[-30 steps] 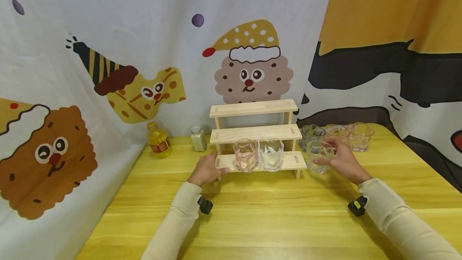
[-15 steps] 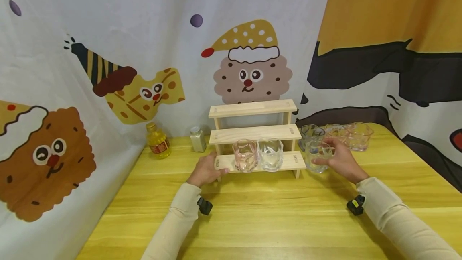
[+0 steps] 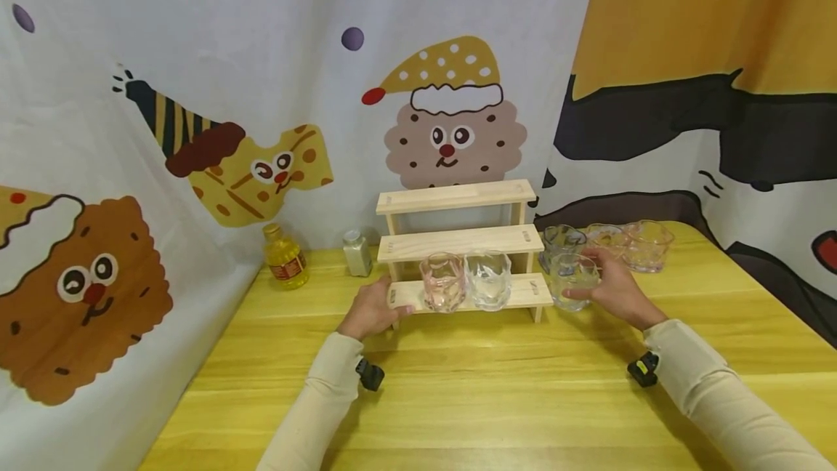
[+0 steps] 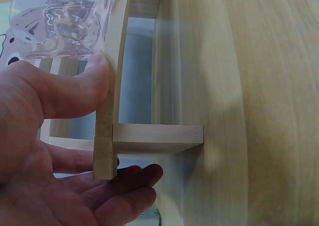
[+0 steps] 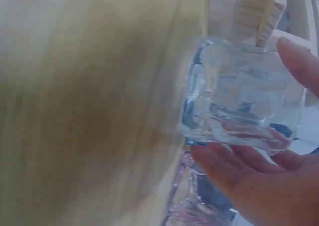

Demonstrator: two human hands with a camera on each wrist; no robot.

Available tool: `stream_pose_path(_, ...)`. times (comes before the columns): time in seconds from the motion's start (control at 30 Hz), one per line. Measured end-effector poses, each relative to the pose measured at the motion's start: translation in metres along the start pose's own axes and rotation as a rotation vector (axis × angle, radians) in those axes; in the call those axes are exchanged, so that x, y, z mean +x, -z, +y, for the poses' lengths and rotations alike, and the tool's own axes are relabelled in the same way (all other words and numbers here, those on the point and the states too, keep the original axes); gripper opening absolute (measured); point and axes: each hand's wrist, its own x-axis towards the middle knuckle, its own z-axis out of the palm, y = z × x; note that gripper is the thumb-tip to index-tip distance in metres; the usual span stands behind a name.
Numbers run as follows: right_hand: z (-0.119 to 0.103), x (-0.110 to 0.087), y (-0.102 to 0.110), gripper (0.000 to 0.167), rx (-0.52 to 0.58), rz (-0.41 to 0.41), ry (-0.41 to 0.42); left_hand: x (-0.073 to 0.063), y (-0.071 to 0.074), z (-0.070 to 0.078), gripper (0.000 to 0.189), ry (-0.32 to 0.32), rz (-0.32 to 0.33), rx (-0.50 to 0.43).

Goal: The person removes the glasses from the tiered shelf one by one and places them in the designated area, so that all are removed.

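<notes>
My left hand (image 3: pixel 370 307) grips the left end of the lowest step of a three-tier wooden shelf (image 3: pixel 451 242). In the left wrist view its thumb (image 4: pixel 84 84) presses on the step near a pinkish glass, and the other fingers lie beneath and behind. A pink-tinted glass (image 3: pixel 442 282) and a clear glass (image 3: pixel 487 280) stand side by side on that step. Just right of the shelf, my right hand (image 3: pixel 617 289) holds another clear glass (image 5: pixel 244 94) upright, thumb on one side and fingers on the other. Whether its base touches the table is hard to tell.
Behind the right hand stand a dark-tinted glass (image 3: pixel 562 240) and pinkish glasses (image 3: pixel 647 246), close together. At the back left are a yellow bottle (image 3: pixel 285 259) and a small jar (image 3: pixel 357 253) with pale contents. A printed curtain (image 3: pixel 294 35) hangs behind the table (image 3: pixel 445 398).
The head view has shifted slightly. The right hand and its glass have edged very slightly left toward the shelf; the left hand keeps its place on the step.
</notes>
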Motion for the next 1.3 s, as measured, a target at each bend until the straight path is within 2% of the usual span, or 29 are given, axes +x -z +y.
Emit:
stream_pose_path(0.13,-0.008,-0.002,0.002,0.105,-0.047,-0.036,-0.025,0.001,-0.001,-0.001,0.074,-0.003,0.007,0.003)
stream_pose_path(0.23,-0.016,-0.005,0.004,0.108,-0.099,-0.023,-0.038,0.001,-0.001,-0.001,0.073,-0.005,0.004,0.002)
stream_pose_path(0.33,-0.028,-0.01,0.005,0.103,-0.159,0.045,-0.006,0.001,-0.002,-0.002,0.074,-0.006,0.002,0.002)
stream_pose_path(0.43,-0.043,-0.015,0.002,0.092,-0.204,0.15,0.073,0.0,-0.001,-0.002,0.074,-0.004,0.001,0.001)
stream_pose_path(0.53,-0.059,-0.02,-0.003,0.08,-0.197,0.224,0.16,0.0,0.001,-0.001,0.074,-0.001,-0.001,0.004)
stream_pose_path(0.6,-0.069,-0.023,-0.008,0.076,-0.154,0.215,0.194,-0.001,0.001,-0.001,0.074,0.001,-0.003,0.003)
stream_pose_path(0.7,-0.08,-0.026,-0.017,0.073,-0.076,0.153,0.214,-0.001,0.0,-0.001,0.074,0.004,-0.006,0.004)
stream_pose_path(0.87,-0.088,-0.026,-0.037,0.073,0.023,0.045,0.207,-0.001,-0.005,-0.005,0.074,0.003,-0.008,-0.002)
stream_pose_path(1.07,-0.094,-0.019,-0.058,0.085,0.115,-0.04,0.17,-0.002,-0.005,-0.005,0.074,-0.002,-0.002,-0.012)
stream_pose_path(1.3,-0.101,-0.009,-0.07,0.096,0.149,-0.034,0.138,0.002,-0.001,-0.002,0.072,-0.016,0.002,-0.007)
